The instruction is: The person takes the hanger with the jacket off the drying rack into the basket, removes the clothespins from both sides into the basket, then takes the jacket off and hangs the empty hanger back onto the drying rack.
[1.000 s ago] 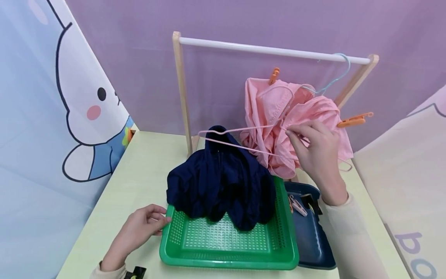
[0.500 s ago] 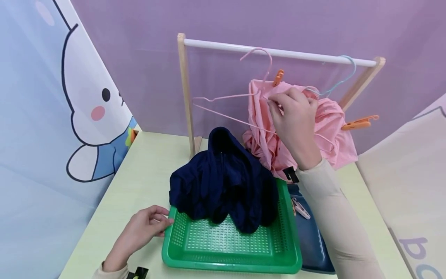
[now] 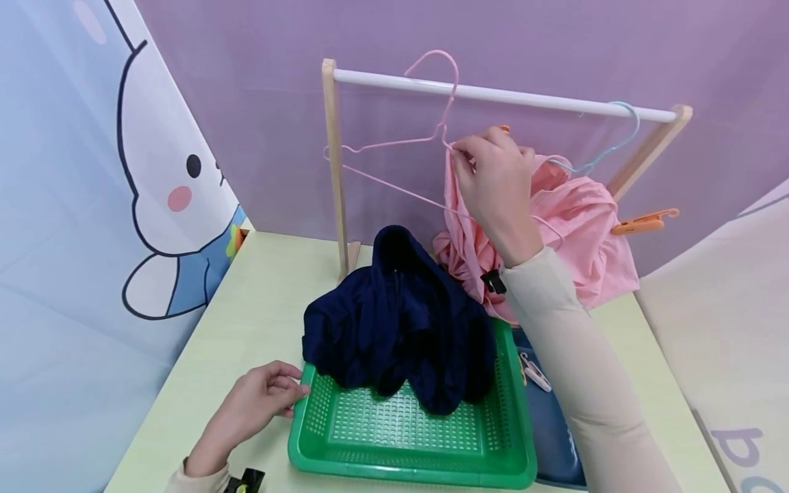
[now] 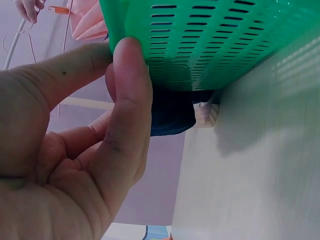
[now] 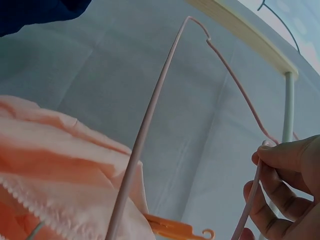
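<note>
A thin pink clothes hanger [image 3: 394, 144] is pinched near its neck by my right hand [image 3: 498, 195], its hook rising over the white rail [image 3: 511, 98]. In the right wrist view, thumb and fingers close on the hanger [image 5: 150, 112]. My left hand [image 3: 255, 404] pinches the left rim of the green basket [image 3: 407, 472]; the left wrist view shows the thumb pressed on that rim. A dark navy hooded jacket [image 3: 401, 322] lies over the basket's back part. Behind my right hand a pink zipped garment [image 3: 592, 239] hangs from a light blue hanger [image 3: 616, 144], partly hidden by the arm.
The rack's wooden posts [image 3: 335, 171] stand at the back of the pale table [image 3: 246, 294]. An orange clothespin [image 3: 647, 222] grips the pink garment. Right of the basket, a dark blue tray [image 3: 551, 431] holds clothespins [image 3: 535, 373], partly under my right arm.
My right hand has lifted the pink hanger up and to the left, from in front of the pink garment to the rail. My left hand stays on the basket rim.
</note>
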Available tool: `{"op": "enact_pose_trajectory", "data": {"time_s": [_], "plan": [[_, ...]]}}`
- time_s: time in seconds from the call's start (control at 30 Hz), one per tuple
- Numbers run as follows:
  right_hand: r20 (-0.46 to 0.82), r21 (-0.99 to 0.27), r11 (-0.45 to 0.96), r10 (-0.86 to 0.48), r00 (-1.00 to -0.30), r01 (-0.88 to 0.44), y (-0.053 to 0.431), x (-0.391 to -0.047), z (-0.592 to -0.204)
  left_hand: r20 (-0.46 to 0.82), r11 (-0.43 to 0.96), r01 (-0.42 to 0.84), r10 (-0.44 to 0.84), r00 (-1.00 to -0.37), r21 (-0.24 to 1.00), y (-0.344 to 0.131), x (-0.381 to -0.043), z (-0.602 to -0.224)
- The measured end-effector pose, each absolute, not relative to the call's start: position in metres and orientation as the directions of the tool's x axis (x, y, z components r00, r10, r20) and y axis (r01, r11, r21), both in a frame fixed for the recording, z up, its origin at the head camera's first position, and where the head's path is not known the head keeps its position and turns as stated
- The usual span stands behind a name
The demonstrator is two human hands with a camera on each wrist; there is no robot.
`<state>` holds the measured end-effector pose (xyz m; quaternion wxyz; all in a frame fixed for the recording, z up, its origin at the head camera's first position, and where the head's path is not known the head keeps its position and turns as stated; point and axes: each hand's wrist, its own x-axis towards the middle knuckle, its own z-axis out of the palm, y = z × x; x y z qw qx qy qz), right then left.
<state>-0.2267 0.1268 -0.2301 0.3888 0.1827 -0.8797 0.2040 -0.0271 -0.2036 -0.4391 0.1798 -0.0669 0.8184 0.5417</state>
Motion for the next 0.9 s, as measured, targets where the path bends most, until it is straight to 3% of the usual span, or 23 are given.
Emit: {"op": "enact_pose_trajectory", "data": {"time_s": [0.17, 0.57, 0.9], "plan": [[0.724, -0.224, 0.862, -0.166, -0.67, -0.455, 0.119, -0.232, -0.232, -0.356, 0.41, -0.291, 0.09, -0.93, 0.864, -0.205, -0.029, -0.439], [0.714, -0.196, 0.865, -0.197, -0.672, -0.462, 0.11, -0.239, -0.241, -0.346, 0.399, -0.271, 0.129, -0.929, 0.876, -0.208, -0.033, -0.439], [0.616, -0.246, 0.853, -0.23, -0.754, -0.461, 0.106, -0.239, -0.244, -0.345, 0.394, -0.271, 0.128, -0.93, 0.878, -0.209, -0.034, -0.442]]}}
